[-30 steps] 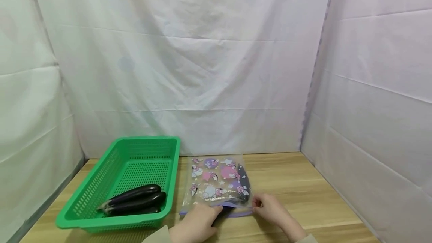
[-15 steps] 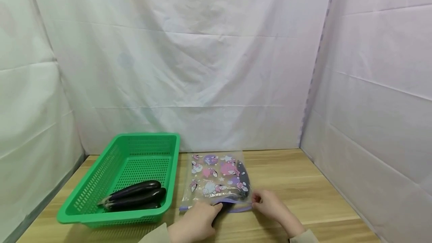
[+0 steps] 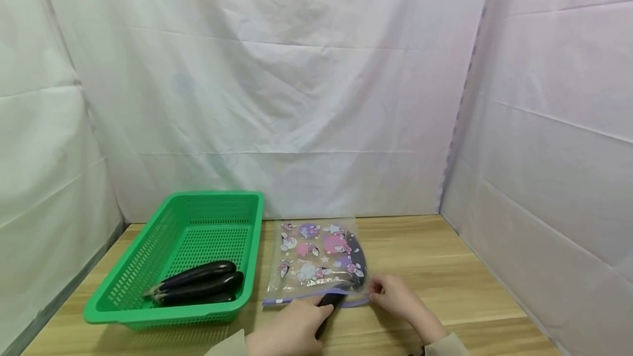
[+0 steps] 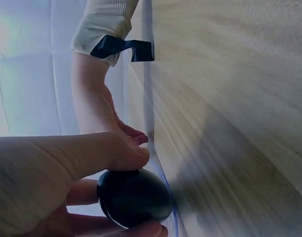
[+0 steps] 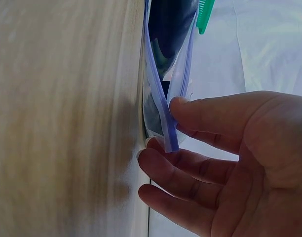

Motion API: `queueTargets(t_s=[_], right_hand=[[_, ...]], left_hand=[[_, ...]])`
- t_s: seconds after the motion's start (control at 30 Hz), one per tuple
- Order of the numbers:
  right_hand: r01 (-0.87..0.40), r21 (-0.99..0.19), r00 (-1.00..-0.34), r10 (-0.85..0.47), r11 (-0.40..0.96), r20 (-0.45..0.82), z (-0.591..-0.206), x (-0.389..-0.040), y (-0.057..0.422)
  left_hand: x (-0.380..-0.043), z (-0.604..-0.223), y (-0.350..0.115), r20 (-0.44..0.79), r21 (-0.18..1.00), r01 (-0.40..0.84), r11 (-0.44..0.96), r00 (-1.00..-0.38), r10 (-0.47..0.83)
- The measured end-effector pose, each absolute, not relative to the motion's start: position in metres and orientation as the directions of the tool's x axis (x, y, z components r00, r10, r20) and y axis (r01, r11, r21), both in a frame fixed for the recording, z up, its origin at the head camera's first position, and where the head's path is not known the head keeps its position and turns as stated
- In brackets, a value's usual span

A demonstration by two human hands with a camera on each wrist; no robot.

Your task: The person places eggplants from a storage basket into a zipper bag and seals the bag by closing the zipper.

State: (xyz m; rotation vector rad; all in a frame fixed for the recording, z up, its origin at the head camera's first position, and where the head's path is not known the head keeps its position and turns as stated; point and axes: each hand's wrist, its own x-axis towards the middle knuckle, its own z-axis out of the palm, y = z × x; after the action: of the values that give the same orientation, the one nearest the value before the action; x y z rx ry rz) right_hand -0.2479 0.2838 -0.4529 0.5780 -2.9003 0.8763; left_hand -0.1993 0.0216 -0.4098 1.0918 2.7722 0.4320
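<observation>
Bag (image 3: 296, 262) just beside green basket (image 3: 257, 235)

Head view: above the near edge, facing far and slightly down; widest of three, tabletop (image 3: 420, 257) through to far curtain (image 3: 306, 98). Left wrist: low, very close at left grip (image 4: 42, 182), facing far-right; rolled sideways, tabletop upright. Right wrist: equally close at right grip (image 5: 230, 148), facing far-left, rolled the opposite way. Overlaps: head and right wrist share bag (image 3: 304, 262) mouth, green basket (image 3: 257, 249) edge; head and left wrist, eggplant (image 3: 332, 299) and right forearm (image 3: 427, 324).
</observation>
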Motion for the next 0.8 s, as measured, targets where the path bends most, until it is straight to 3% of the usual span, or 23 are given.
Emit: queueTargets(t_s=[0.37,0.8], right_hand=[[-0.366,-0.517,-0.929,-0.332,0.774,0.160,-0.455,-0.250,0.284],[-0.360,-0.517,-0.932,-0.325,0.777,0.161,-0.453,-0.246,0.283]], left_hand=[[-0.198,-0.411,0.028,0.034,0.313,0.676,0.667,-0.710,0.703],[-0.208,-0.416,0.042,0.009,0.266,0.656,0.706,-0.734,0.679]])
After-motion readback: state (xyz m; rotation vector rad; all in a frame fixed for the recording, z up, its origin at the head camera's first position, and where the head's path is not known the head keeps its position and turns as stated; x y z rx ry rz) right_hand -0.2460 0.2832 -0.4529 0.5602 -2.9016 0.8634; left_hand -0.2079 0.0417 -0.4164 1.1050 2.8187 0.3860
